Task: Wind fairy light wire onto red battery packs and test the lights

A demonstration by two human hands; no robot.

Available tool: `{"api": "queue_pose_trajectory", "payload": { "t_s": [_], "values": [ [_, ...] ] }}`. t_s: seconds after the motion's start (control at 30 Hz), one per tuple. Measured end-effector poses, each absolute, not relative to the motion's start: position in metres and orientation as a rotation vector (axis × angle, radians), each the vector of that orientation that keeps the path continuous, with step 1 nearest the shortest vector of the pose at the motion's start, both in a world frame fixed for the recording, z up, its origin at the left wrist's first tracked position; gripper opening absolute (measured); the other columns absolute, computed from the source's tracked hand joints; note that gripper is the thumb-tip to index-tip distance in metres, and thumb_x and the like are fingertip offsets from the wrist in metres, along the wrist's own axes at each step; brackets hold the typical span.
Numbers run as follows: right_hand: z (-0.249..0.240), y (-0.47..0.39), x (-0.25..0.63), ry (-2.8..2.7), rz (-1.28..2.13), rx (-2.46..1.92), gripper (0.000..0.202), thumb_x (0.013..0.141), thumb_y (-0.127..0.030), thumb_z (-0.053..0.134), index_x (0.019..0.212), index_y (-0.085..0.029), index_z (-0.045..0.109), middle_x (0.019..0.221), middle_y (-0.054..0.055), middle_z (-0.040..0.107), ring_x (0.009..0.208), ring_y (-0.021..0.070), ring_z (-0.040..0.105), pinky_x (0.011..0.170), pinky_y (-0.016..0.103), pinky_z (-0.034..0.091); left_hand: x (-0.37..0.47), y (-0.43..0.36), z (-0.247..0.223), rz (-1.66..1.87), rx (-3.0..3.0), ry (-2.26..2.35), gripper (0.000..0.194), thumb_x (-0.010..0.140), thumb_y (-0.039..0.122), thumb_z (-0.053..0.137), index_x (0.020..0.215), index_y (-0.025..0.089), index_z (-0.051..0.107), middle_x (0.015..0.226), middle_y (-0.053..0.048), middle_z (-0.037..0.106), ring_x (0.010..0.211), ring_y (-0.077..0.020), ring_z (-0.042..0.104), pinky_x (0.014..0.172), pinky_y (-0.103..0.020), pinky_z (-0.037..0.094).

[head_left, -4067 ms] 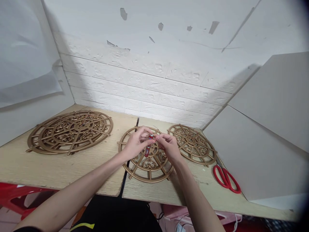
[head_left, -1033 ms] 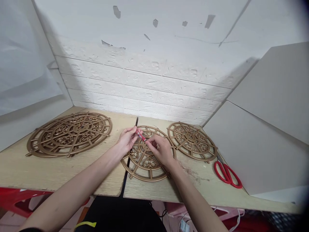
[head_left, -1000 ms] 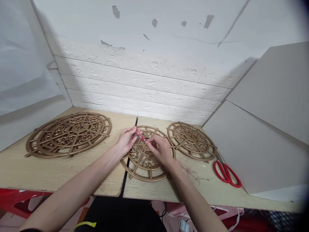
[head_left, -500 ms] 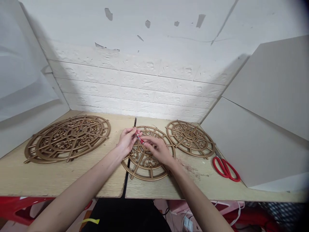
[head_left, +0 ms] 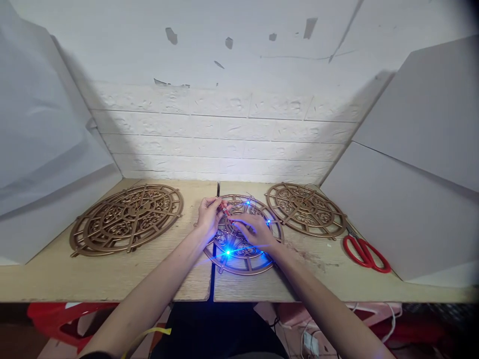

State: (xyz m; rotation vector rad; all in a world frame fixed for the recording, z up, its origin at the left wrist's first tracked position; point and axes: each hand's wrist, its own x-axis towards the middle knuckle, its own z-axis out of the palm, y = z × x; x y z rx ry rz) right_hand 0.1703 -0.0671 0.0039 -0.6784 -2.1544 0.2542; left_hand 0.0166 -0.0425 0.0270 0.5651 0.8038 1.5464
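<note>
My left hand (head_left: 208, 218) pinches the upper end of a small red and silver piece (head_left: 226, 210). The fingers of my right hand (head_left: 256, 230) close on its lower end. Both hands are over a bronze openwork disc (head_left: 245, 271) with scroll ornaments and spokes, lying on the table. Small blue lights shine on this disc: a bright one (head_left: 228, 253) near its front left, another (head_left: 248, 203) at the back and one (head_left: 268, 221) at the right. Thin wires stick up near the disc's back edge. My fingers hide part of the red piece.
Stacked bronze discs (head_left: 129, 214) lie on the left of the wooden table (head_left: 149, 271), and more discs (head_left: 306, 209) at the right. Red-handled scissors (head_left: 365, 253) rest near the right panel (head_left: 422, 214). A white brick-patterned wall (head_left: 224, 134) stands behind. A dark gap splits the tabletop.
Blue lights now shine on the middle disc; none were lit before. The view has shifted, so the table items appear farther right. Both hands keep their hold on the red piece.
</note>
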Motion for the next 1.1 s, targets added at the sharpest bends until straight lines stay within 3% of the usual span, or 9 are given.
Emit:
{"api": "queue_pose_trajectory", "payload": {
  "t_s": [0.27,0.4,0.67,1.1],
  "values": [
    [0.0070,-0.0687,0.1704,-2.111,0.240,-0.685,0.028,0.091,-0.020,0.048,0.114,-0.022,0.064,0.096,0.007,0.071,0.083,0.0173,0.066,0.075,0.030,0.052,0.0128,-0.0491,0.0300,1.430,0.839,0.870,0.028,0.074,0.023,0.065,0.092,0.020,0.044,0.088,-0.005,0.069,0.063,-0.0124,0.063,0.062,-0.031,0.054],
    [0.0069,-0.0686,0.1706,-2.106,0.219,-0.681,0.028,0.090,-0.019,0.048,0.113,-0.021,0.064,0.090,0.007,0.071,0.075,0.0169,0.065,0.070,0.030,0.052,0.0112,-0.0519,0.0350,1.370,1.031,0.959,0.038,0.072,0.027,0.068,0.100,0.020,0.044,0.085,-0.006,0.069,0.067,-0.0139,0.064,0.056,-0.026,0.054],
    [0.0084,-0.0701,0.1698,-2.087,0.174,-0.650,0.026,0.089,-0.017,0.048,0.109,-0.019,0.065,0.087,0.007,0.071,0.073,0.0165,0.064,0.066,0.029,0.050,0.0098,-0.0492,0.0319,1.321,1.110,1.012,0.037,0.074,0.028,0.066,0.101,0.018,0.042,0.082,-0.006,0.068,0.058,-0.0127,0.063,0.049,-0.024,0.054],
    [0.0098,-0.0703,0.1689,-2.110,0.169,-0.661,0.027,0.088,-0.016,0.047,0.109,-0.018,0.064,0.087,0.008,0.071,0.075,0.0167,0.065,0.068,0.029,0.052,0.0104,-0.0521,0.0332,1.364,1.053,0.980,0.041,0.070,0.030,0.070,0.099,0.019,0.044,0.079,-0.004,0.068,0.064,-0.0128,0.063,0.053,-0.025,0.054]
  ]
}}
